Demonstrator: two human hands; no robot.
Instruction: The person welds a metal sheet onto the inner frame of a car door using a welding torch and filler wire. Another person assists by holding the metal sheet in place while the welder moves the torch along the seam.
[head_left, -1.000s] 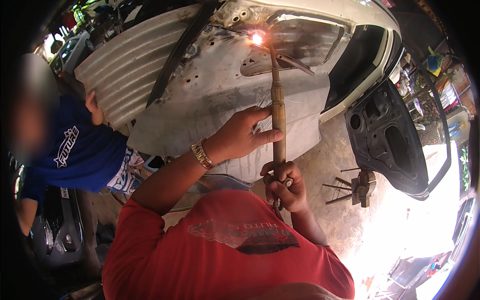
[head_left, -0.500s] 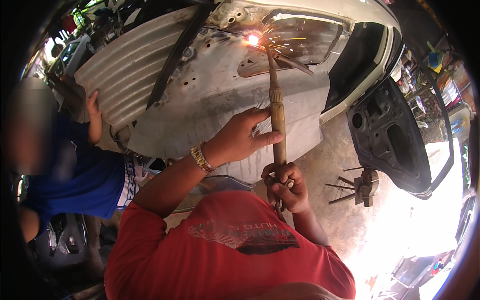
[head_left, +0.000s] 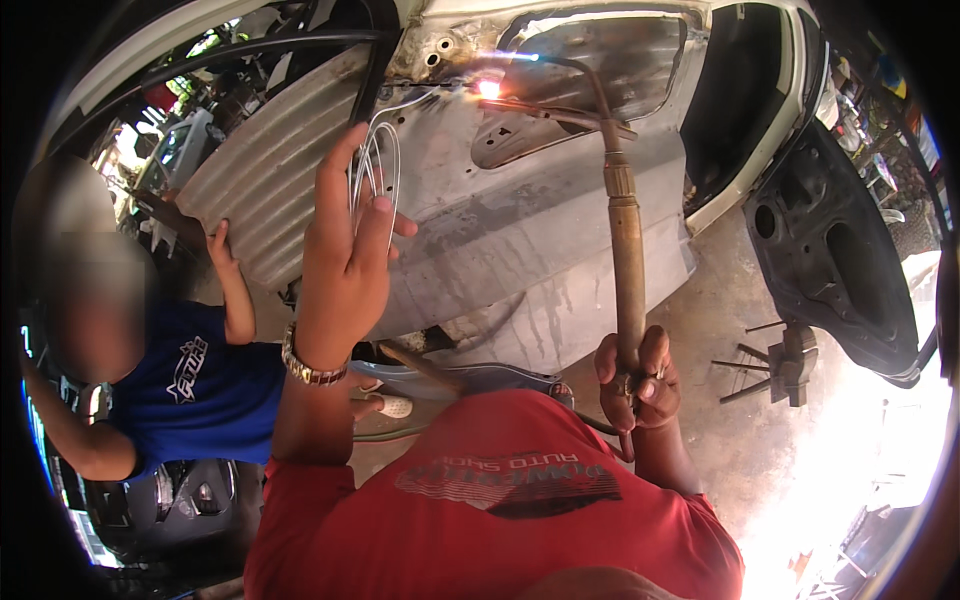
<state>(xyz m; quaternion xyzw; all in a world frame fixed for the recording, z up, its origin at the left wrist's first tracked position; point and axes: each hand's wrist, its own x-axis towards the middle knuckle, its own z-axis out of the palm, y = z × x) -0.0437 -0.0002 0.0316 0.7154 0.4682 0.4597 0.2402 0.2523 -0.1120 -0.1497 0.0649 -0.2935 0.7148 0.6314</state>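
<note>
A brass gas torch [head_left: 627, 260] is gripped low on its handle by my right hand [head_left: 638, 385]. From its bent tip a thin bluish flame points left, close above bare car-body metal. Just below the flame, a spot [head_left: 488, 90] on the metal glows bright. My left hand [head_left: 345, 250] is raised beside the panel and holds a loose coil of thin silvery wire [head_left: 393, 170] among its fingers. The wire's end reaches toward the glowing spot. Beneath both hands spreads the grey, partly stripped car panel [head_left: 600, 280].
At the left, a co-worker in a blue shirt [head_left: 215, 390] touches the ribbed metal sheet [head_left: 290, 150]. A black door shell [head_left: 850, 250] stands at the right. Near it on the floor is a rusty metal block with several rods [head_left: 790, 370]. Strong sunlight falls at the lower right.
My left hand has come off the torch and moved left, now showing the wire coil. My right hand and the torch have shifted right. The spark spray has stopped; a bluish flame shows.
</note>
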